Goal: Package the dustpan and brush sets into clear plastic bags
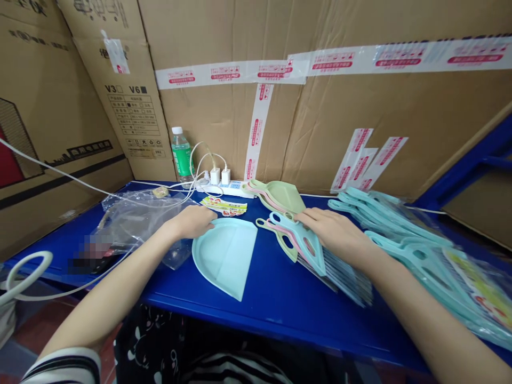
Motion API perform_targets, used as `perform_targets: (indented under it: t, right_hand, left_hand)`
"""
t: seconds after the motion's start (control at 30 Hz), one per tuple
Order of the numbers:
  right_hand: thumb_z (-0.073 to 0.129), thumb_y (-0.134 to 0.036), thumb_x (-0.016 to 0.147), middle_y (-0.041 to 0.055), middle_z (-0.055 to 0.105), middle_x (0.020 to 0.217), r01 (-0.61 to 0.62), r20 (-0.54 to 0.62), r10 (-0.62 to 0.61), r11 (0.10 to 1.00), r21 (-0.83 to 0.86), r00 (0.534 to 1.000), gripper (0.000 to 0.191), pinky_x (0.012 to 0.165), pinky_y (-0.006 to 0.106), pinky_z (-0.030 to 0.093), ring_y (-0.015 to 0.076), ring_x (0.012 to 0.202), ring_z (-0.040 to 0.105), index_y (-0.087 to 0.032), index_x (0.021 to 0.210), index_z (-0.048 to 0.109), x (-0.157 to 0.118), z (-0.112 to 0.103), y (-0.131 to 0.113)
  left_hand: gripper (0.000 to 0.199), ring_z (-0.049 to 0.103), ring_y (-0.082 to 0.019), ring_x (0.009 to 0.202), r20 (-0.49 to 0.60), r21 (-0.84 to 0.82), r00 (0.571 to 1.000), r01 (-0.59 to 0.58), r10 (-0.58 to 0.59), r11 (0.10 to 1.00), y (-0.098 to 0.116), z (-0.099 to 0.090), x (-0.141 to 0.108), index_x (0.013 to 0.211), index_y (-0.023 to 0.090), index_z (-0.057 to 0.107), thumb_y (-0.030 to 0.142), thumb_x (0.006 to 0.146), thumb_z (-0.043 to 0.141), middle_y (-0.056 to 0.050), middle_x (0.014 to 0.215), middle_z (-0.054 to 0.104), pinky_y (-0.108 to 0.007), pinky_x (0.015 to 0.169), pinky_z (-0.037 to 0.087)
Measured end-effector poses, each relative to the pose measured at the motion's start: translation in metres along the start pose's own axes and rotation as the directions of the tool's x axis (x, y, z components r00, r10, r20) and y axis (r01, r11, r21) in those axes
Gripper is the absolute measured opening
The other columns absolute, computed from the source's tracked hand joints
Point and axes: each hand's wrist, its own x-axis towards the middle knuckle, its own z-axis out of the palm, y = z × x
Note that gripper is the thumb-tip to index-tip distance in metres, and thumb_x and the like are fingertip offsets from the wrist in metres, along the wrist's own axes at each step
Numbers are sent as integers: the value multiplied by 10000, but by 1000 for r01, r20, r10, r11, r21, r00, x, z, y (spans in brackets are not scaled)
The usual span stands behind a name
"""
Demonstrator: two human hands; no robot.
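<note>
My left hand (pixel 196 221) is closed at the upper left edge of a light blue dustpan (pixel 224 256), which lies on the blue table; its handle is hidden by the fingers. My right hand (pixel 330 229) has its fingers bent over the handle of a light blue hand brush (pixel 310 246). That brush lies on top of a pink brush (pixel 294 237) and a green brush (pixel 285 242), their grey bristles (pixel 348 277) spreading under my right wrist. Behind them rests a stack of dustpans with a green dustpan (pixel 286 196) uppermost and pink showing below.
Bagged light blue sets (pixel 424 266) cover the table's right side. A clear plastic bag (pixel 136 216) lies at left, near a printed label (pixel 224 206). At the back stand a power strip (pixel 232 188) with cables and a bottle (pixel 182 157), against tall cardboard (pixel 304 117).
</note>
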Motion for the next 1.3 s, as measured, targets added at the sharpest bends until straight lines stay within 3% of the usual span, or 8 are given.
perform_targets:
  t: [0.2, 0.43, 0.6, 0.83, 1.0, 1.13, 1.23, 1.3]
  right_hand:
    - [381, 39, 834, 56, 695, 876, 166, -39, -167, 986, -14, 985, 342, 649, 268, 425, 171, 775, 644, -178, 951, 618, 13, -14, -15]
    - [534, -51, 867, 51, 678, 833, 259, 122, -250, 964, -63, 960, 160, 650, 282, 428, 193, 785, 639, -176, 894, 631, 45, -16, -56]
    - [527, -67, 895, 70, 683, 885, 265, 253, -243, 962, -58, 936, 153, 669, 277, 436, 187, 839, 638, -160, 928, 644, 69, -16, -79]
    - [538, -59, 890, 71, 688, 928, 263, 252, -259, 965, 19, 932, 167, 693, 281, 456, 198, 927, 633, -165, 958, 649, 78, -4, -89]
    - [540, -57, 887, 73, 686, 912, 204, 198, -208, 978, 42, 958, 181, 682, 281, 473, 201, 906, 631, -162, 985, 651, 77, 6, -98]
    - [537, -102, 899, 82, 676, 975, 130, 150, -143, 987, 91, 978, 163, 660, 288, 482, 214, 909, 633, -164, 1004, 647, 73, 6, -98]
    - [501, -201, 936, 105, 676, 1061, 57, 157, -87, 981, 188, 984, 201, 755, 343, 509, 244, 982, 631, -163, 1075, 641, 64, 3, -94]
    - [487, -308, 948, 148, 608, 1262, 48, 164, -96, 959, 279, 982, 332, 900, 419, 486, 285, 1163, 560, -150, 1225, 581, 55, 4, -92]
  left_hand:
    - [179, 648, -214, 778, -150, -238, 979, -174, 141, 955, 12, 11, 8, 884, 161, 667, 186, 858, 491, -72, 823, 709, -260, 612, 389]
    - [223, 553, -141, 665, -317, -514, 934, -315, 164, 798, 11, 23, 20, 806, 145, 648, 141, 845, 428, -21, 733, 652, -230, 618, 376]
    - [383, 481, -111, 586, -232, -630, 942, -336, 243, 700, -11, 24, 20, 729, 143, 616, 323, 938, 350, 6, 638, 593, -216, 572, 357]
    - [607, 494, -106, 545, -87, -792, 967, -213, 240, 572, -31, 26, 19, 805, 122, 637, 591, 944, 276, -3, 577, 589, -212, 572, 395]
    - [523, 407, -83, 526, -45, -770, 895, -314, 443, 556, -33, 26, 19, 674, 155, 536, 640, 855, 456, 39, 566, 473, -198, 514, 348]
    - [457, 381, -82, 553, -80, -750, 862, -383, 501, 539, -32, 28, 21, 688, 167, 502, 593, 854, 480, 47, 603, 416, -197, 508, 327]
    - [440, 396, -84, 563, -74, -754, 849, -391, 523, 528, -33, 31, 22, 717, 164, 508, 574, 870, 462, 38, 632, 434, -200, 518, 334]
    - [438, 402, -84, 569, -77, -756, 843, -398, 533, 520, -34, 32, 22, 724, 163, 508, 571, 875, 458, 35, 644, 442, -199, 521, 336]
